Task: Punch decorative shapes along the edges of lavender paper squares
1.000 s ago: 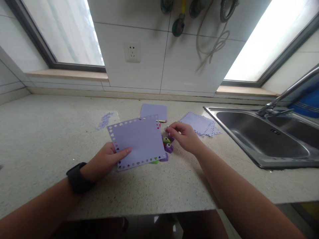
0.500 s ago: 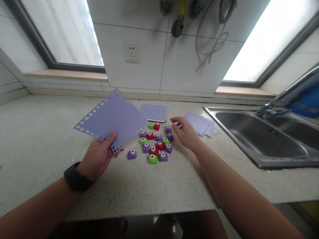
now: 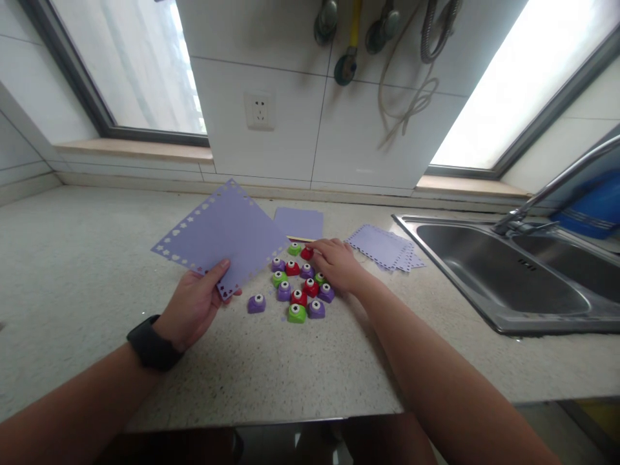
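My left hand (image 3: 196, 303) pinches the lower corner of a purple paper sheet (image 3: 225, 232), raised above the counter, with small shapes punched along its edges. My right hand (image 3: 339, 263) is over the upper right of a group of craft punches, its fingertips at a red punch (image 3: 307, 254); its fingers are partly bent, and whether they grip the punch is unclear. Several purple, red and green punches lie below, among them a green punch (image 3: 296, 314) in front and a purple punch (image 3: 256, 303) apart on the left.
Plain purple sheets (image 3: 299, 223) lie behind the punches. To the right, punched purple sheets (image 3: 382, 245) are fanned out beside a steel sink (image 3: 498, 271) with a faucet (image 3: 513, 216). A tiled wall with a socket (image 3: 260, 111) rises behind the counter (image 3: 208, 381).
My right hand has moved left and over the punches, covering the purple ones at the upper right. The left hand still holds the sheet, and the view has shifted slightly.
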{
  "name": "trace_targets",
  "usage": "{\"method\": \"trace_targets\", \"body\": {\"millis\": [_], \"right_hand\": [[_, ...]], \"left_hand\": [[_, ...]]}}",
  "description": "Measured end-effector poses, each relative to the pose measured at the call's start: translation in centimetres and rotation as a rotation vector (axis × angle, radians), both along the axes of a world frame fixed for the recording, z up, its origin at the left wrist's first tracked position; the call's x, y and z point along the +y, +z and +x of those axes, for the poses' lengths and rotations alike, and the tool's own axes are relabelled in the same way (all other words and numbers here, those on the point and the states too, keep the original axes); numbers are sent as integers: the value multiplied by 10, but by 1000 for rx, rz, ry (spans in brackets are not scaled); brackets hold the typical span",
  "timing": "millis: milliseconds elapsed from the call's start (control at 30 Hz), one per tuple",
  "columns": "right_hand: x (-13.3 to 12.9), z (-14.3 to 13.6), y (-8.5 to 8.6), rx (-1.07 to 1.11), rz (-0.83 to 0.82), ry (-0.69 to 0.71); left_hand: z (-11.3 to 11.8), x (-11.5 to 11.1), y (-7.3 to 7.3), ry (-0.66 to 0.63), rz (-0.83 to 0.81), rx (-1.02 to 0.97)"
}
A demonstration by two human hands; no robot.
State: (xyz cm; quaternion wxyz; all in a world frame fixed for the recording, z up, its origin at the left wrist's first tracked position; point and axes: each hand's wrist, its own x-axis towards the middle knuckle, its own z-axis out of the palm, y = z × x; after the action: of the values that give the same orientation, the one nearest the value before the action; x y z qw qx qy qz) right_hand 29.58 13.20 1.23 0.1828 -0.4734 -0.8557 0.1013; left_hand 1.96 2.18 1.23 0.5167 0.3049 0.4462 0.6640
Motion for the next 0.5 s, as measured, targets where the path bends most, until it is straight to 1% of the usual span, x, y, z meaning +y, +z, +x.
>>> {"method": "trace_targets", "body": {"millis": [67,167,300,400,500], "right_hand": [[-1,2,2,0,12,-54],[-1,7,7,4,6,-88],[-2,10,9,21,-17,-61],[-2,10,6,33,-48,-19],[0,10,4,79,-83,-16]], "left_hand": [[0,0,-1,-15,-3,9],[0,0,-3,-38,-8,26],[1,-1,-4,-83,-13,46],[2,-2,-3,-102,-10,52],[2,-2,-3,-124,-7,63]]}}
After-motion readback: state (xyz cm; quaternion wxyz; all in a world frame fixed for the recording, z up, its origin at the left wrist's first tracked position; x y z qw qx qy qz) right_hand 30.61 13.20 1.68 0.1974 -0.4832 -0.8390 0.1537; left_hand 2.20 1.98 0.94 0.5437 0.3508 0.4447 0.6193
